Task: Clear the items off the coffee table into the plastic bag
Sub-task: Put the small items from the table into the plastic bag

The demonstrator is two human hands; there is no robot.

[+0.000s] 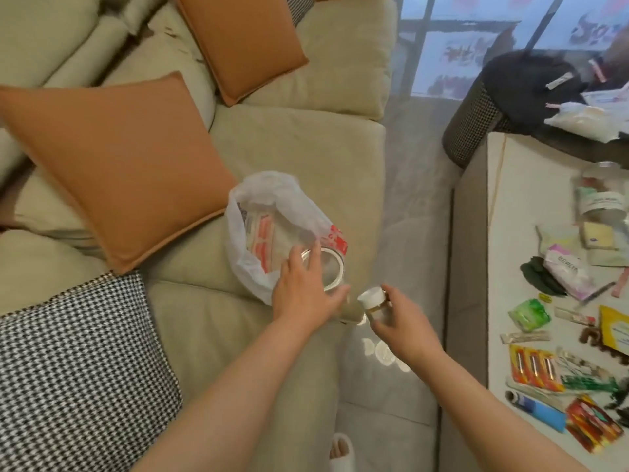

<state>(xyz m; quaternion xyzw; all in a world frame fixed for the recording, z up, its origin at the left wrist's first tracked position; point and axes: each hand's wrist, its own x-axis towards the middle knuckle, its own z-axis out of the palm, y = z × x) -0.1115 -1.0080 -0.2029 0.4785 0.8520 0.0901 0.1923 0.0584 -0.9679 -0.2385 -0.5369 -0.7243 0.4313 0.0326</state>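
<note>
Two bare forearms reach forward from the bottom edge, and a white slipper (342, 451) shows on the floor between them. Ahead of the forearms, the left hand (303, 294) lies palm down with fingers spread over a clear glass jar (328, 270), gripping it around its open rim at the near edge of a plastic bag (272, 229). That bag, white and see-through with red print, sits open on the beige sofa (306, 148) just beyond the left hand, and a packet with red lettering (263, 238) lies inside it. Just right of the left hand, the right hand (401, 325) is closed around a small amber bottle with a white cap (372, 299), fingers wrapped about its body and the cap pointing toward the jar; bottle and jar are close but apart. Left of the hands, an orange cushion (129, 165) leans on the sofa, with a black-and-white checked cushion (78, 356) nearer the camera. Well right of the right hand stands the pale coffee table (531, 206), which bears many things: a lidded glass jar (602, 195) at its far end, a green packet (529, 315), an orange pack of batteries (534, 369), a blue tube (537, 408), a pink and white pouch (568, 270), and other wrappers too blurred to name. Beyond the table, a dark woven stool (476, 124) carries more clutter.
</note>
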